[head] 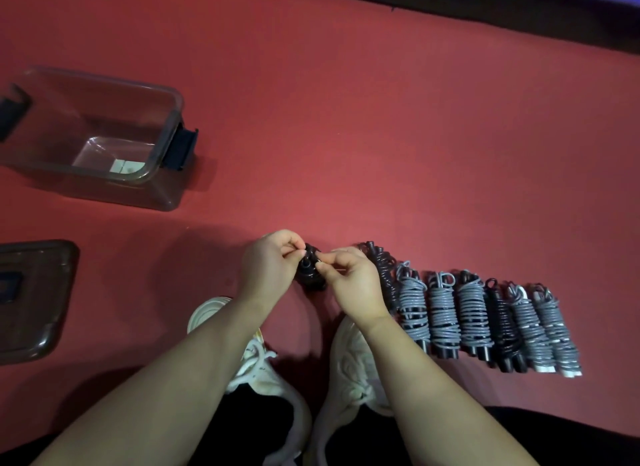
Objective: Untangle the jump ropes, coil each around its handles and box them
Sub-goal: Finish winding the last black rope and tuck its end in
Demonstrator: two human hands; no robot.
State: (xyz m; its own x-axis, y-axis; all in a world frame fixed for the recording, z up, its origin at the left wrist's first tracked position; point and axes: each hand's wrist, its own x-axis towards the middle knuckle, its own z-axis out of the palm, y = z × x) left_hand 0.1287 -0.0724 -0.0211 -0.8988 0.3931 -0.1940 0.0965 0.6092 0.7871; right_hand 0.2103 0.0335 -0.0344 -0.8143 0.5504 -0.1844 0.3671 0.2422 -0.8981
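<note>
A black jump rope (309, 270), coiled on its handles, is pinched near its top by the fingers of the left hand (268, 264) and the right hand (349, 279) over the red floor (381, 136), beside a row of coiled ropes (472, 313), well apart from the open clear box (162, 119).

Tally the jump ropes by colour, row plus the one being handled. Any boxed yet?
black ropes: 3, one of them pinched between the left hand and right hand
grey ropes: 5
Total: 8, none in the box.
</note>
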